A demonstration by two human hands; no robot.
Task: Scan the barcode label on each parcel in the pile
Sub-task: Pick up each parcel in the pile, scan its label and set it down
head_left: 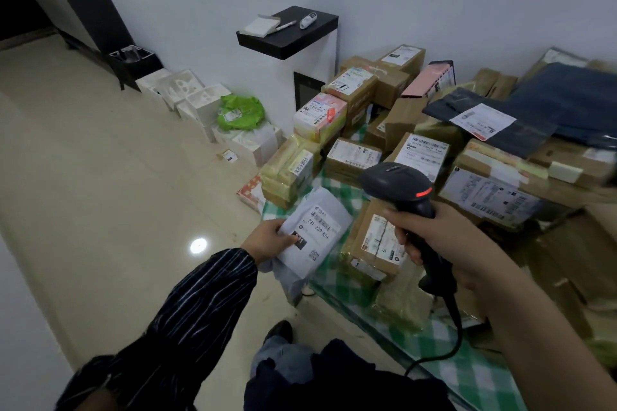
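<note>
My left hand (267, 238) grips a soft white parcel (312, 230) by its left edge, its barcode label facing up. My right hand (444, 243) is wrapped round the handle of a black barcode scanner (399, 185); a red light glows on the scanner's head, which sits just right of and above the white parcel. A pile of cardboard parcels (417, 150) with white labels covers a table with a green checked cloth (474, 374). A taped brown box (374, 243) lies directly under the scanner.
Dark plastic mailers (534, 110) lie on the pile at the right. White foam boxes (197, 100) and a green bag (240, 112) stand along the wall on the tiled floor. A black shelf (287, 32) holds a pad and a pen. The scanner cable (447, 337) hangs down.
</note>
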